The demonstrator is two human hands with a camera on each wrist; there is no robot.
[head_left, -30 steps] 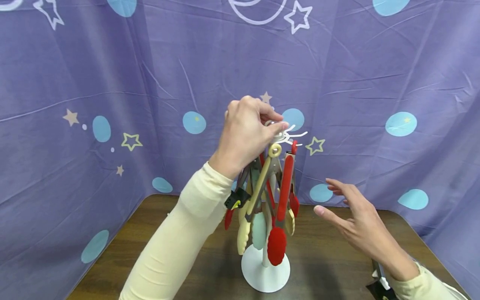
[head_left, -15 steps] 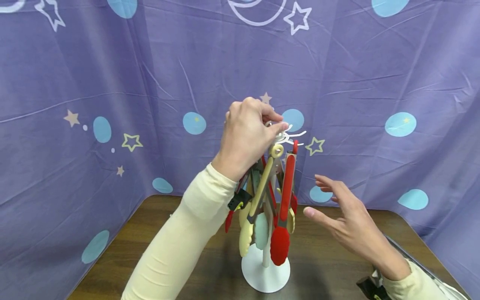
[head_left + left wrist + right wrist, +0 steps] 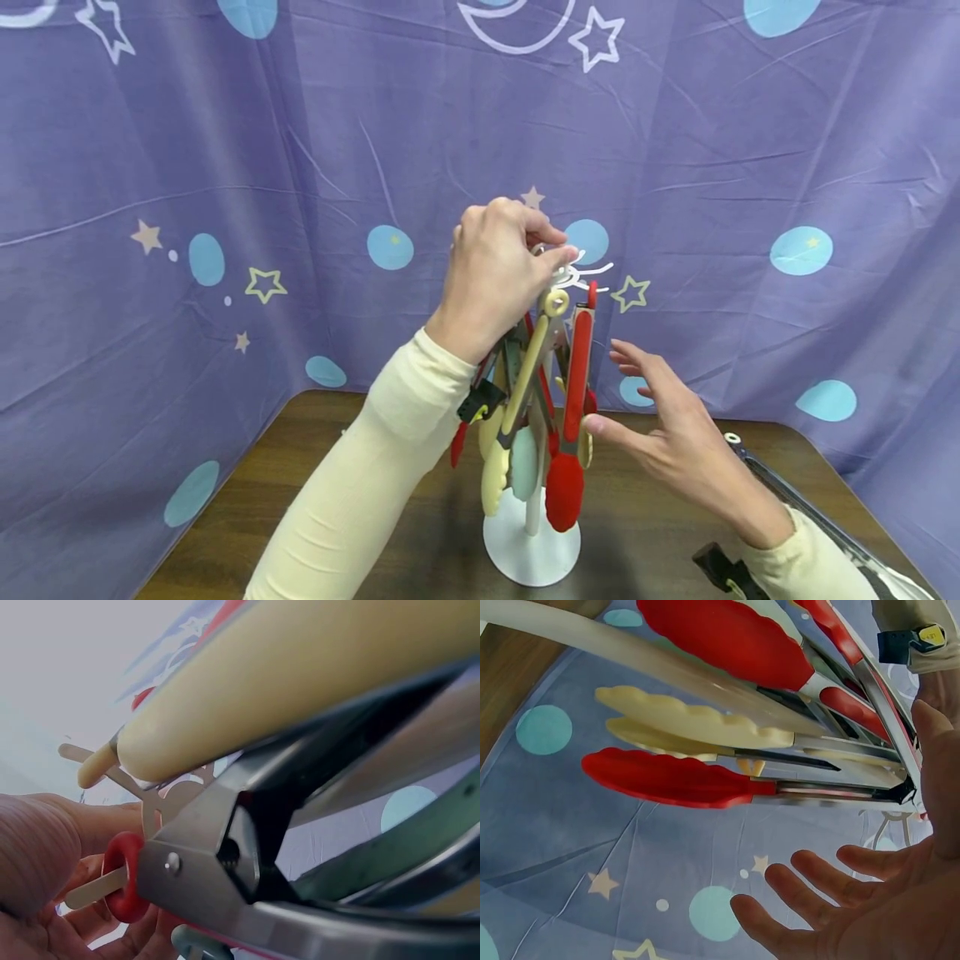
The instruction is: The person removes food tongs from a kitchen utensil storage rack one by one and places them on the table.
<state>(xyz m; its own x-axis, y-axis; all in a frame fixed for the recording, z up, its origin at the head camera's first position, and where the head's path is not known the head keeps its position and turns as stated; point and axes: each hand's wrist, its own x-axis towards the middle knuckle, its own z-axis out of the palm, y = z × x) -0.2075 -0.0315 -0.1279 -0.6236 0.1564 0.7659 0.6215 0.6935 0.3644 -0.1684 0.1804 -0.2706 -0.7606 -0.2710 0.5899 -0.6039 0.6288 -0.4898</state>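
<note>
In the head view a white hook stand [image 3: 516,560] stands on the table, with several tongs hanging from its top hooks [image 3: 597,270]. My left hand [image 3: 491,279] pinches the stand's top between thumb and fingers. Red tongs [image 3: 577,367] hang at the right front, cream tongs [image 3: 527,367] beside them, and mint tongs [image 3: 524,467] behind. The left wrist view shows a red hanging loop [image 3: 124,877] over a hook close to the left fingers. Fingers spread, my right hand [image 3: 675,425] is just right of the red tongs; contact cannot be told.
A long dark metallic thing with a pale ring end [image 3: 780,487] lies on the wooden table [image 3: 300,492] at right, partly hidden by the right forearm. A purple patterned curtain [image 3: 420,125] encloses the back and sides.
My right hand has moved left, up to the hanging red tongs. The tongs have shifted slightly to the right. The left hand has stayed at the stand's top.
</note>
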